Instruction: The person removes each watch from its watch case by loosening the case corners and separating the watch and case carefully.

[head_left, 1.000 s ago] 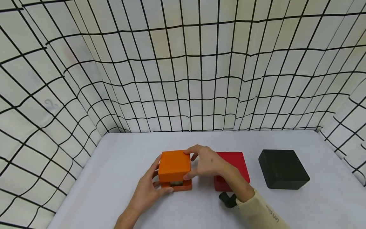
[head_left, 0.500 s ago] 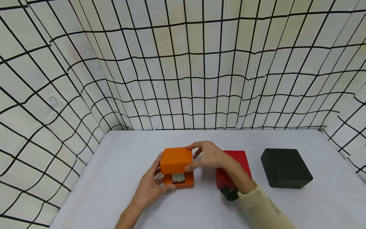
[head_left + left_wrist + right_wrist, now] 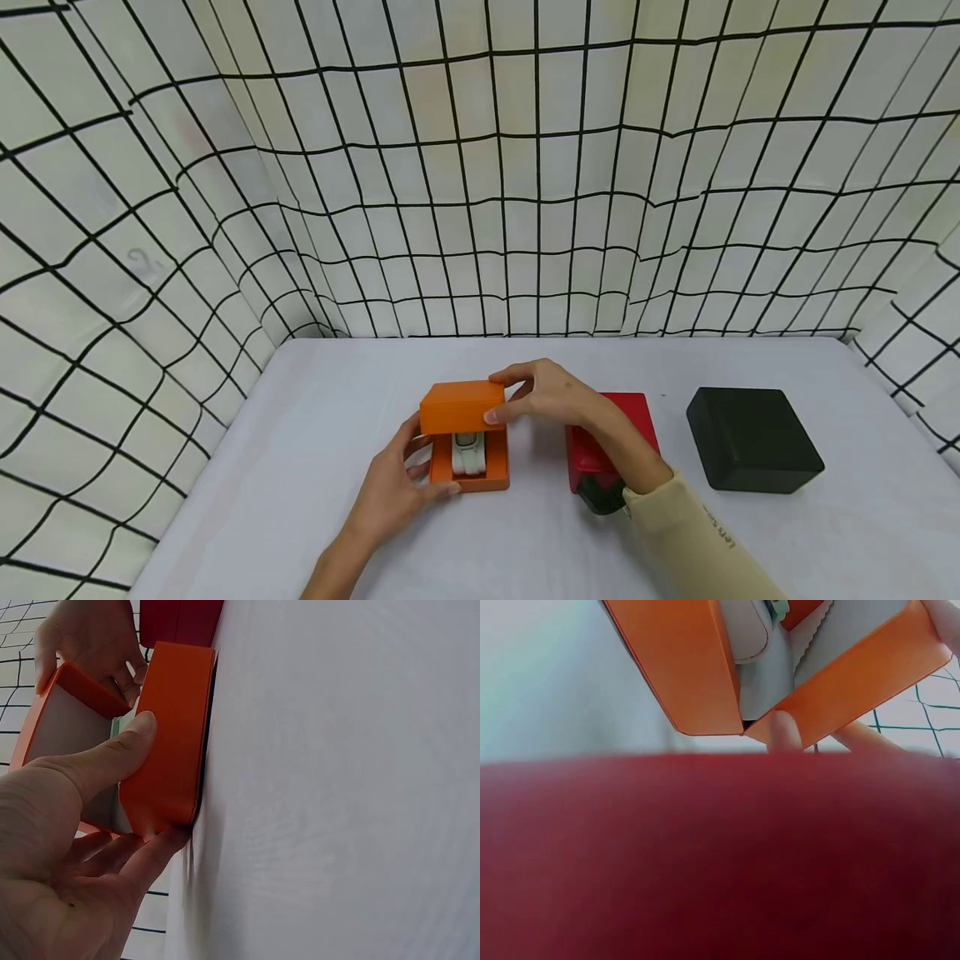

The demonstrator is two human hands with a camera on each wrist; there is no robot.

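An orange hinged watch box stands on the white table with its lid tilted up. Inside the base sits a pale wristwatch wrapped round a cushion. My left hand grips the left side of the base, thumb on the front edge and fingers along the side. In the left wrist view, the thumb presses the base's front wall. My right hand pinches the lid's right side between thumb and fingers. The right wrist view shows the lid angled away from the base, with a light lining inside.
A red box lies right of the orange one, partly hidden by the right forearm. Farther right is a black box. Black grid netting over white sheeting encloses the table's back and sides. Red blurs the lower right wrist view.
The right hand has raised the lid from nearly closed to tilted well back, bringing the wristwatch into sight. The left hand keeps its grip on the base.
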